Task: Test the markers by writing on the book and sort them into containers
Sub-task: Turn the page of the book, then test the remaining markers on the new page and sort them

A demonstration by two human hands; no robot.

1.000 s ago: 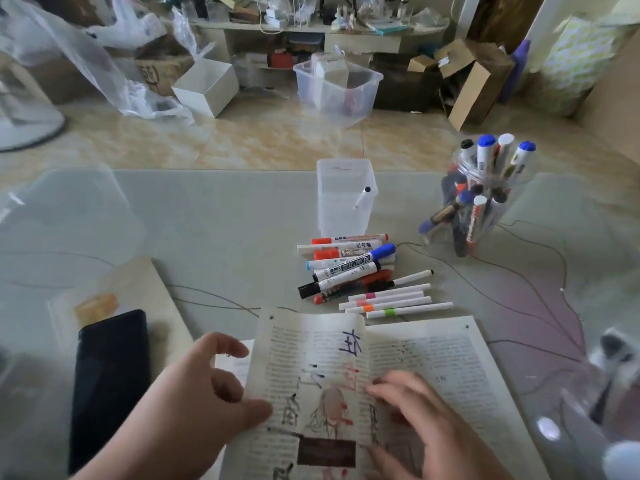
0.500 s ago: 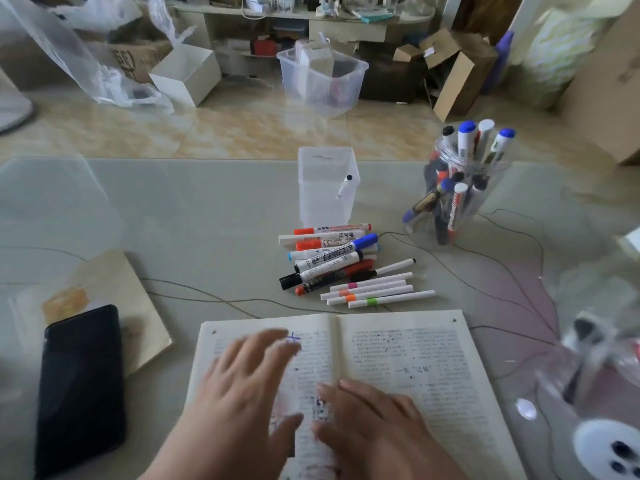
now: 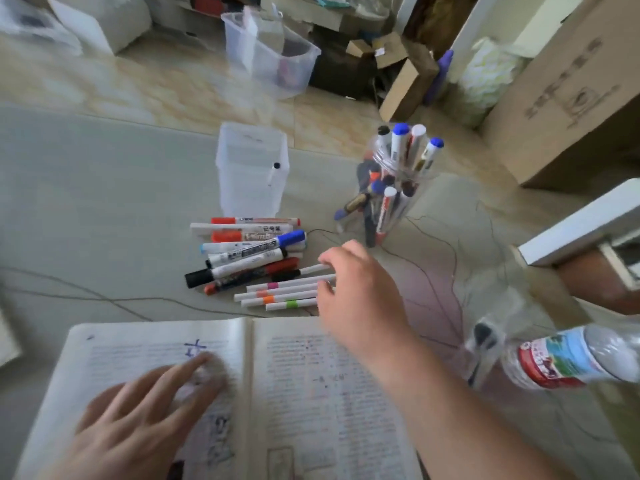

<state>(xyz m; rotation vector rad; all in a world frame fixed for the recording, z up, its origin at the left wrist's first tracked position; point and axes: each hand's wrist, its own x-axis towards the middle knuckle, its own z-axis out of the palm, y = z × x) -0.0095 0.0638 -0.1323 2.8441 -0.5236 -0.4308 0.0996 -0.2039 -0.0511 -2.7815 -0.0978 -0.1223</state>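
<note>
An open book (image 3: 311, 386) lies at the table's near edge, with blue writing on its left page. My left hand (image 3: 138, 420) presses flat on that left page, fingers spread. My right hand (image 3: 360, 292) hovers open over the right ends of several thin white markers (image 3: 277, 294), fingertips at or just above them. A pile of thicker markers (image 3: 249, 254) lies just behind. Behind the pile stands a square clear container (image 3: 252, 168) with one pen inside. A round clear jar (image 3: 391, 188) to the right is full of markers.
A plastic water bottle (image 3: 571, 358) lies at the right, by a clear object. A white ledge (image 3: 581, 223) juts in at the right edge. Thin dark wires run across the glass table. Boxes and a clear bin stand on the floor beyond.
My right hand left the book and reached forward to the thin white markers. My left hand stayed flat on the left page. The view swung right and the phone left the frame.
</note>
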